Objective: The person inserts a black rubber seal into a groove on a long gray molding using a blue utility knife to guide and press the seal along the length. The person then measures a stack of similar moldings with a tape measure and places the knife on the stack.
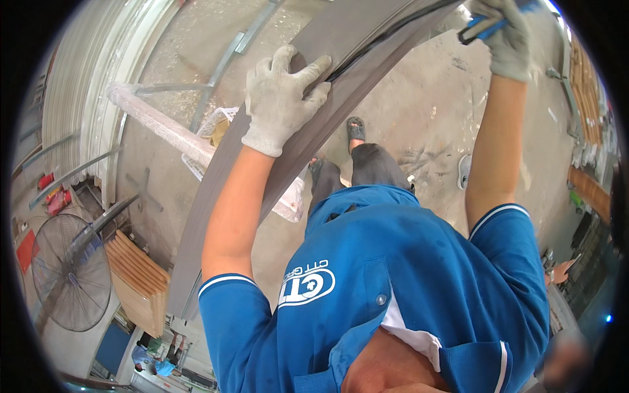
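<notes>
A long grey-brown panel [226,173] runs diagonally from the lower left up to the top of the view. On its upper part lies my left hand [282,98] in a pale work glove, fingers spread over the surface. Beside those fingertips begins a thin black strip [386,36], which follows the panel toward the top right. My right hand [511,46], also gloved, is raised at the upper right with its fingers wrapped round a blue and black hand tool [483,27]. Part of the tool is hidden by the fingers, and its exact kind cannot be made out.
A plastic-wrapped length [160,124] and a white basket [208,134] are left of the panel. Farther left stand a wire-caged fan [71,272], stacked boards [137,281] and tall pale profiles [88,85]. Metal stands [246,39] rest on the concrete floor [419,98]. People [157,363] appear at lower left.
</notes>
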The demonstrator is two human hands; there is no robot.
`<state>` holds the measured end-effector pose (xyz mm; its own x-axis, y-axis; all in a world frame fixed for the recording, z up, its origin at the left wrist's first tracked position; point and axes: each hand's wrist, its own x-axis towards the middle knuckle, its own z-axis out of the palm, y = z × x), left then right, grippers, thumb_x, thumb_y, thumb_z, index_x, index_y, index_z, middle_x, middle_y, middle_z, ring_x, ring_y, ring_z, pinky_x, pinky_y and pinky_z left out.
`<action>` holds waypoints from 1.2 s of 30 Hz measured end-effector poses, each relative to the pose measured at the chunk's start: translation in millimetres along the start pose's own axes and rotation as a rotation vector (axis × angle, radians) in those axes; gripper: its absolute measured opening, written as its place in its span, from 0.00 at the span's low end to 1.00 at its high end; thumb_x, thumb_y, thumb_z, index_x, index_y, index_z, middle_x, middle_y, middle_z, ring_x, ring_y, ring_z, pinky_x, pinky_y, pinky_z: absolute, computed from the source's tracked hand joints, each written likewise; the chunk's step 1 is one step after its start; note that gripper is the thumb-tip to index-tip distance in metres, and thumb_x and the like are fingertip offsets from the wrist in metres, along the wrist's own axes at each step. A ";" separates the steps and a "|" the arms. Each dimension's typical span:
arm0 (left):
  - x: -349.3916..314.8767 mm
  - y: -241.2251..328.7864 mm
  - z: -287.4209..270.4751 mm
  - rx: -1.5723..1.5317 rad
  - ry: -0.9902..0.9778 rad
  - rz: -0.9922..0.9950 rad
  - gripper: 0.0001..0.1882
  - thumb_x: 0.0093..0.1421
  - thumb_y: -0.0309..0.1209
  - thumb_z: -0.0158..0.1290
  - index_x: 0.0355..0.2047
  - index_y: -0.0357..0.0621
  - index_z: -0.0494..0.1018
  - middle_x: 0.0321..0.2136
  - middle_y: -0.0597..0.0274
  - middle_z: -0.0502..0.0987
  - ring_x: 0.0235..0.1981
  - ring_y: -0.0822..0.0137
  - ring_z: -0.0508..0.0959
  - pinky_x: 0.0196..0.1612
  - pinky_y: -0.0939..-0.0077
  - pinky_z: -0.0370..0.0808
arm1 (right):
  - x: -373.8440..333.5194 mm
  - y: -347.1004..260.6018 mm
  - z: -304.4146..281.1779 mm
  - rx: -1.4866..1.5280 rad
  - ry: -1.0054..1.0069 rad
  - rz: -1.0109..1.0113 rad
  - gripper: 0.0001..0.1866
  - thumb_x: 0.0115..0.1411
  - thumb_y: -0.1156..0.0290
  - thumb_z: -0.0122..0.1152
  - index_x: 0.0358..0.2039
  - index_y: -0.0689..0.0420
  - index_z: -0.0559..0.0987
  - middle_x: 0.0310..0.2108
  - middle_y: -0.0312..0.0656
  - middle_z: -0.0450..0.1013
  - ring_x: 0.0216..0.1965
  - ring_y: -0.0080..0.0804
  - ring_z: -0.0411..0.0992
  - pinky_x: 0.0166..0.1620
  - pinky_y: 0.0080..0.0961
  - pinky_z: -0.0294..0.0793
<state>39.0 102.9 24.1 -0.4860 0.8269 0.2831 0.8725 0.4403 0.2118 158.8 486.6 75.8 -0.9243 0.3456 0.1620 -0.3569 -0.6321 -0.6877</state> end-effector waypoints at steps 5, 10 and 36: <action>0.9 1.4 -3.6 -0.041 -0.017 -0.017 0.22 0.51 0.44 0.68 0.49 0.71 0.84 0.47 0.58 0.76 0.46 0.54 0.78 0.48 0.57 0.77 | 7.1 -8.7 -14.6 -0.202 0.239 -0.170 0.12 0.69 0.71 0.61 0.51 0.58 0.78 0.33 0.33 0.78 0.23 0.14 0.69 0.25 0.12 0.67; 1.8 3.0 -5.8 -0.064 -0.036 -0.038 0.23 0.51 0.44 0.69 0.49 0.70 0.84 0.48 0.56 0.77 0.47 0.53 0.78 0.50 0.57 0.77 | 9.5 9.1 -58.1 -1.017 0.639 -0.066 0.11 0.63 0.63 0.70 0.34 0.54 0.77 0.25 0.32 0.73 0.20 0.17 0.68 0.22 0.15 0.67; 15.8 8.3 5.7 0.094 -0.087 -0.024 0.25 0.54 0.48 0.64 0.55 0.75 0.80 0.51 0.38 0.71 0.50 0.43 0.74 0.48 0.51 0.72 | 53.9 48.0 -71.1 -1.783 0.689 -0.051 0.23 0.60 0.49 0.67 0.37 0.60 0.80 0.34 0.56 0.79 0.40 0.51 0.79 0.44 0.43 0.75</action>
<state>38.8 121.7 25.0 -0.5042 0.8411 0.1957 0.8635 0.4878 0.1281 101.5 524.2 1.3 -0.5527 0.7972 0.2427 0.5697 0.5740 -0.5882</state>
